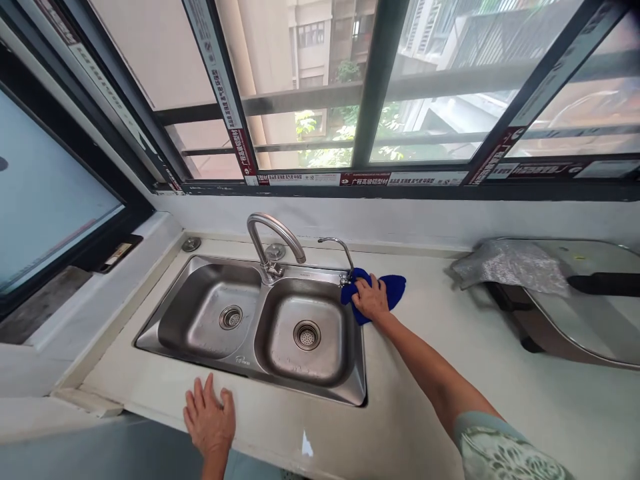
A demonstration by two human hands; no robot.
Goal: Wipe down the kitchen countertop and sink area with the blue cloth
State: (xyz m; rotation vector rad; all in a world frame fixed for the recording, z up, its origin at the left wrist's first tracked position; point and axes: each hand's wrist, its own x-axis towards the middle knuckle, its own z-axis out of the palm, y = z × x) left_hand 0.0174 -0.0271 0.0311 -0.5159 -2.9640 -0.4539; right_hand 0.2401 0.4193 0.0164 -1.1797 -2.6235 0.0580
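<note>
My right hand (371, 298) is closed on a dark blue cloth (395, 291), which lies bunched at the back right corner of the steel double sink (250, 363). The cloth touches the base of a small thin tap (343, 245). A larger curved faucet (275, 227) rises between the two basins. My left hand (210, 415) rests with spread fingers on the front edge of the white countertop (345, 437), in front of the left basin, and holds nothing. Both basins show their drains.
On the right of the counter stands a wide pan with a glass lid (595, 327), a black handle (607, 284) and bubble wrap (520, 263) over it. A dark-framed window (310, 190) runs behind the sink. A round metal cap (191, 244) sits at the back left.
</note>
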